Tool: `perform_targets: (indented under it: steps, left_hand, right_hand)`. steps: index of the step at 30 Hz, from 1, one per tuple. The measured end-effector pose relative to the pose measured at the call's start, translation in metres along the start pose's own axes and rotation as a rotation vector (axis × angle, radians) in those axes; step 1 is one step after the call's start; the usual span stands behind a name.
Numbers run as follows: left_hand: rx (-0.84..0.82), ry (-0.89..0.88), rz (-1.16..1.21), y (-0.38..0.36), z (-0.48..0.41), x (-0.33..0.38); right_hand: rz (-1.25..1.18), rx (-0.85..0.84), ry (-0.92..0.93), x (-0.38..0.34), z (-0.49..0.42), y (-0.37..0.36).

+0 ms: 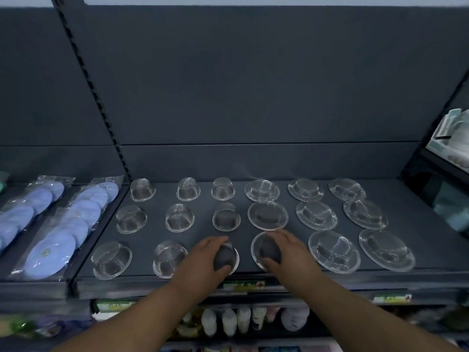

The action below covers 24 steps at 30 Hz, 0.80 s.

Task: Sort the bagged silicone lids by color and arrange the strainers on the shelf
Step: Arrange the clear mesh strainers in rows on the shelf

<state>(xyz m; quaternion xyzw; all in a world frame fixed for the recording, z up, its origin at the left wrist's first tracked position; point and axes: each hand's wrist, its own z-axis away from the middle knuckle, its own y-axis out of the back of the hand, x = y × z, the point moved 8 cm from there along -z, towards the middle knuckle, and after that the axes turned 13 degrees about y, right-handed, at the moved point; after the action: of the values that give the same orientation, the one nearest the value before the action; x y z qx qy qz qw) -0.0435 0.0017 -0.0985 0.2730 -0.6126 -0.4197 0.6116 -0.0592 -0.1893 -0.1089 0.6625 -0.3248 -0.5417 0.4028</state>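
Several metal mesh strainers lie upside down in three rows on the dark shelf [431, 265]. Small domed ones fill the left columns, wide flat ones the right. My left hand [203, 260] curls round a small dark strainer [224, 259] in the front row. My right hand [286, 252] grips a wider strainer [264, 250] beside it, fingers over its dome. Both strainers rest on the shelf. Bagged blue silicone lids [50, 252] lie in two rows on the neighbouring shelf at left, with a second bag row [15, 219] further left.
The shelf's front edge carries green price labels [243, 285]. Below it stand white bottles [228, 321] and other goods. A slotted upright [101, 102] divides the two shelf bays. Boxed goods [451, 133] sit on a side shelf at right.
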Motion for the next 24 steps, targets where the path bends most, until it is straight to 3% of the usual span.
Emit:
perform_targets:
  steps: [24]
  left_hand:
    - [0.016,0.11,0.035,-0.009,0.015,0.005]
  right_hand:
    - [0.052,-0.02,0.084,-0.014,0.007,0.012]
